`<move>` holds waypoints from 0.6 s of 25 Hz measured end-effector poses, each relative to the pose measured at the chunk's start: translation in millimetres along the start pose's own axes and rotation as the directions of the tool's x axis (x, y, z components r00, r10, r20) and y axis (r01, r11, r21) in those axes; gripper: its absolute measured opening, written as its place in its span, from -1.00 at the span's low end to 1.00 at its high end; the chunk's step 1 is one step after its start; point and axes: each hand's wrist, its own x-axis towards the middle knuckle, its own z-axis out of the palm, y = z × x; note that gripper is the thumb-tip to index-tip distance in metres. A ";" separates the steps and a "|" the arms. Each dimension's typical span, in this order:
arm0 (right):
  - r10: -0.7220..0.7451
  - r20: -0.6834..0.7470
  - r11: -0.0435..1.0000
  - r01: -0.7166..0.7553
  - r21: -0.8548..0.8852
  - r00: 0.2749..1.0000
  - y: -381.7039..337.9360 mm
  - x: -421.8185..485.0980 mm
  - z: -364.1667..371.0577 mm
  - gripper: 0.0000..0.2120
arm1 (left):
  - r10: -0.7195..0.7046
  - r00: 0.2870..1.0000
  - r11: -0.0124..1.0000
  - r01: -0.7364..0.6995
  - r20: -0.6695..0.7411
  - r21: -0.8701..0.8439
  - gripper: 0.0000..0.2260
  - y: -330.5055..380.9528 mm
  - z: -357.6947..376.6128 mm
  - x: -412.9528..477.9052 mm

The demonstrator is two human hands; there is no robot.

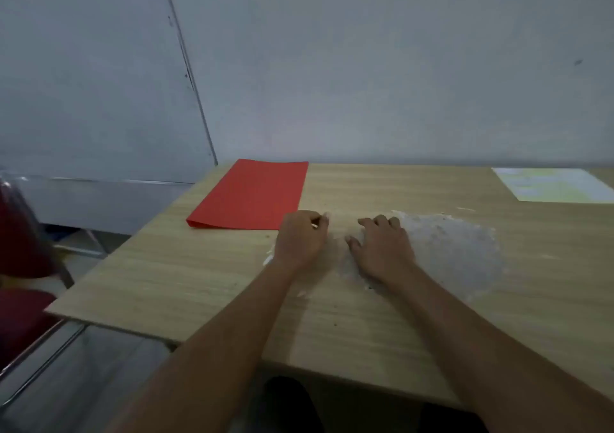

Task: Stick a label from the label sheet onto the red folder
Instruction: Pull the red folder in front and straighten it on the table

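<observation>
The red folder (252, 195) lies closed and flat at the back left of the wooden table (206, 276). A pale label sheet (555, 185) lies flat at the back right, cut off by the frame's edge. My left hand (300, 240) rests on the table just off the folder's near right corner, its fingers curled in loosely with nothing visible in them. To its right, my right hand (382, 250) lies palm down on the wood with the fingers slightly apart and holds nothing. Both hands are far from the label sheet.
A whitish scuffed patch (455, 253) marks the tabletop beside my right hand. A grey wall stands right behind the table. A dark red chair (20, 233) with a metal frame is off the table's left edge.
</observation>
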 end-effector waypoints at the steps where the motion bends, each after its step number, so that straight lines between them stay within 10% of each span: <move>1: -0.004 0.019 0.999 0.004 0.036 1.000 -11.2 6.9 5.1 -0.43 | -0.029 0.999 0.999 0.030 -0.037 0.018 -0.60 -12.4 -7.2 3.0; 15: 0.162 0.228 0.960 -0.206 0.188 0.960 -135.0 70.3 47.5 -0.39 | -0.377 0.862 0.817 0.482 -0.338 0.318 -0.57 -167.9 -94.2 42.4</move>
